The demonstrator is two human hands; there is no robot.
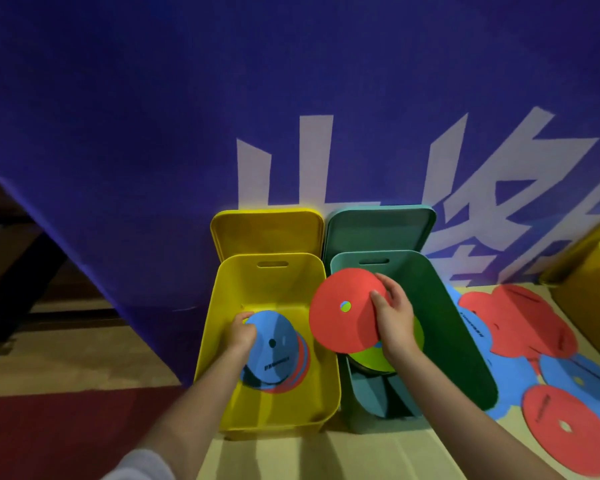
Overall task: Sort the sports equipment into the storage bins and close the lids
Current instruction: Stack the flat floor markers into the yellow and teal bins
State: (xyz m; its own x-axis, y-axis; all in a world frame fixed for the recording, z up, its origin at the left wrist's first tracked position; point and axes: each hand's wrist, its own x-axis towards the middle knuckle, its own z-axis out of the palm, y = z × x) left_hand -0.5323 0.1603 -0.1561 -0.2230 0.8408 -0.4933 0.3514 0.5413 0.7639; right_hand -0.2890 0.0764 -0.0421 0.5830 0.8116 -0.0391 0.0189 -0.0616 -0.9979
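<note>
A yellow bin [219, 341] and a green bin [465, 341] stand side by side, both without lids on. My left hand [241, 332] reaches into the yellow bin and grips the edge of a blue flat disc [272, 348] lying on top of red discs. My right hand [394, 315] holds a red flat disc [343, 310], with a yellow-green disc [371, 358] under it, above the near left part of the green bin. A yellow lid [267, 230] and a green lid [378, 226] lean against the wall behind the bins.
Several red discs [520, 320] and blue discs [582, 379] lie scattered on the floor to the right, one red disc [568, 427] nearest me. A yellow-brown box [589, 289] stands at the far right. A purple banner wall [291, 98] rises directly behind the bins.
</note>
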